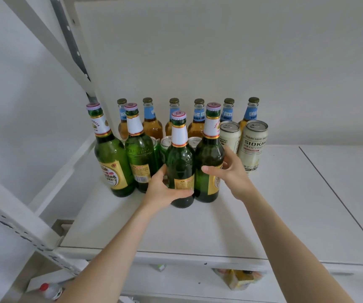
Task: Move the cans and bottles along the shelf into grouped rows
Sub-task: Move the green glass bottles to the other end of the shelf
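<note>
Both hands engaged. The left grip wraps the lower body of the front green bottle, thumb across its label. The right grip cups the neighbouring green bottle, thumb in front, fingers round its right side. Both bottles stand upright on the shelf, side by side, long axes vertical. The front green bottle sits slightly nearer the person than its row and probably needs sliding back into line. The cream cans stand just right of the right grip, so a knock is possible.

My view: two slim forearms, bare right to frame edge; left hand, right hand bare too, nails short.
</note>
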Available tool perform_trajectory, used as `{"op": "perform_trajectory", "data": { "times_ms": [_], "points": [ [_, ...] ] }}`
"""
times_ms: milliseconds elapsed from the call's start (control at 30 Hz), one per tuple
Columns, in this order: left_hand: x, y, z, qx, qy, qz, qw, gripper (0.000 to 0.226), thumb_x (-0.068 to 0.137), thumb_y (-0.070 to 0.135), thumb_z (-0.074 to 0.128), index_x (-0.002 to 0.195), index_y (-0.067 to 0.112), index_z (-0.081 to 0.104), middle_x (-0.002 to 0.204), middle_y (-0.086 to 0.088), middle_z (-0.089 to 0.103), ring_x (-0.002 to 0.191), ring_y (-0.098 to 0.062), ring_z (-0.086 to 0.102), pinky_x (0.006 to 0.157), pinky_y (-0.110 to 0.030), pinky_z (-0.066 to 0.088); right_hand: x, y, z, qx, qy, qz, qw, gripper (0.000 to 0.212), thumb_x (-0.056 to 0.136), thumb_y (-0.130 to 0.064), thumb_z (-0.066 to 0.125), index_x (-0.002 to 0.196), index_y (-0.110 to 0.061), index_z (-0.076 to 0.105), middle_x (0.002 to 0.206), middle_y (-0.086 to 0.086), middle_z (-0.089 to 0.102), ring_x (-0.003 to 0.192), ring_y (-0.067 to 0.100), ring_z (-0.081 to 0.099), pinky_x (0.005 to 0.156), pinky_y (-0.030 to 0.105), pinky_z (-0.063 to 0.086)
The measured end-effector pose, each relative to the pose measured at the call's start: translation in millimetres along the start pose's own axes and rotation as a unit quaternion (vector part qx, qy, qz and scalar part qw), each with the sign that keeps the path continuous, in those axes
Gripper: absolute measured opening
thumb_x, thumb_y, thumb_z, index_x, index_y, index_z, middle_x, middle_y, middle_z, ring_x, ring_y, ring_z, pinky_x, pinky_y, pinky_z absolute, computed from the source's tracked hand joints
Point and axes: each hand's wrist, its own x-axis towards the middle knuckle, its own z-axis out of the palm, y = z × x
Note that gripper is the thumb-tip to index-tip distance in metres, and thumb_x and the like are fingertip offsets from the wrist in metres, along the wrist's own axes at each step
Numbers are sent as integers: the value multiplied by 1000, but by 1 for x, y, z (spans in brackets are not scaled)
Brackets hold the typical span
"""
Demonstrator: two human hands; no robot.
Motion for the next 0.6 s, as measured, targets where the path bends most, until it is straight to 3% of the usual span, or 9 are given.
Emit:
{"op": "perform_trajectory", "data": {
  "times_ms": [133, 267, 333, 433, 600],
  "points": [
    [-20, 8, -3, -36, -40, -41, 998, 64, 60, 14, 93, 104, 42, 56, 109, 15, 65, 103, -4, 62, 78, -22, 50, -15, -4, 4, 61, 14, 21, 998, 72, 58, -30, 86, 123, -15, 59, 113, 4, 73, 105, 20, 70, 86, 36, 59],
    [-42, 9, -6, -83, -69, -84, 991, 61, 66, 6, 87, 109, 37, 57, 109, 11, 68, 95, 2, 64, 70, -15, 48, -33, -10, 8, 120, 21, 62, 991, 52, 69, -21, 78, 118, -18, 64, 108, 5, 75, 101, 24, 72, 77, 34, 59],
    [-53, 8, -10, -108, -79, -100, 986, 61, 66, 5, 86, 113, 33, 58, 109, 8, 71, 96, -1, 67, 73, -18, 51, -44, -12, 7, 139, 26, 87, 986, 50, 70, -23, 77, 118, -16, 64, 108, 9, 75, 100, 27, 72, 75, 36, 59],
    [-68, 10, -17, -149, -80, -114, 979, 74, 49, 16, 94, 114, 26, 61, 103, 6, 75, 101, -14, 69, 78, -27, 54, -60, -14, 6, 157, 50, 115, 980, 52, 70, -28, 77, 119, -16, 64, 110, 13, 73, 104, 33, 70, 87, 48, 57],
    [-92, 17, -30, -198, -65, -118, 971, 77, 36, 29, 85, 109, 18, 63, 96, -2, 77, 95, -23, 71, 76, -30, 54, -90, -25, 4, 159, 77, 124, 976, 55, 69, -34, 76, 119, -12, 64, 104, 14, 73, 102, 35, 69, 86, 48, 58]
  ]
}}
